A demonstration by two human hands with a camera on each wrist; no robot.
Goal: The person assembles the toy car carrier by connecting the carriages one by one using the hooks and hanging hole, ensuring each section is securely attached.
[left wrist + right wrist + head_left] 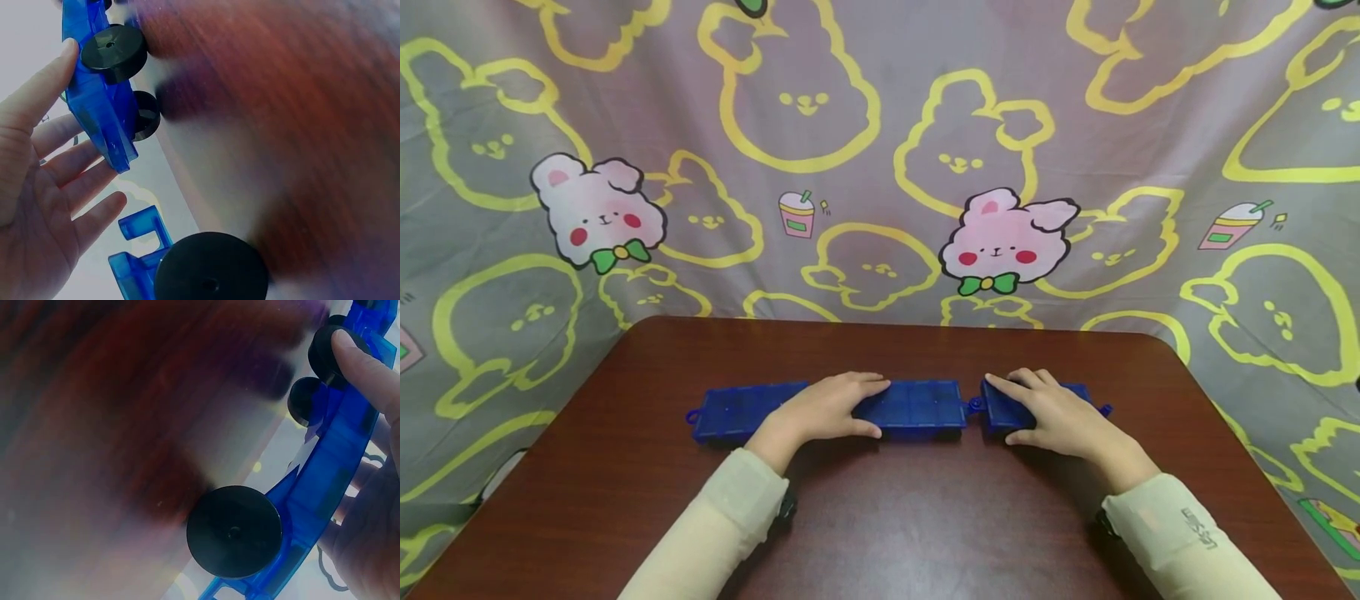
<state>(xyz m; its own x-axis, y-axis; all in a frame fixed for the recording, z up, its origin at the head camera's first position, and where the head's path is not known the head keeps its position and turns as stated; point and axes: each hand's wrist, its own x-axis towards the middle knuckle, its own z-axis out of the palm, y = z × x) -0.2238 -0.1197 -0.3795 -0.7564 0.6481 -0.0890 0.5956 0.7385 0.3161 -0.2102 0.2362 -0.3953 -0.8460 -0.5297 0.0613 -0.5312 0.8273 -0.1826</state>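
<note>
A row of blue wheeled cars stands on the brown table: a left car, a middle car and a right car, linked to the middle one by a small coupling. Across the left end of the middle car lies my left hand, thumb on the near side, fingers on the far side, hiding how the left car joins. In the left wrist view its thumb touches blue plastic above a black wheel. My right hand straddles the right car, thumb against a wheel in the right wrist view.
A ring sticks out at the row's left end and a small hook at its right end. Behind the table hangs a patterned cloth. The table's far edge runs behind the cars.
</note>
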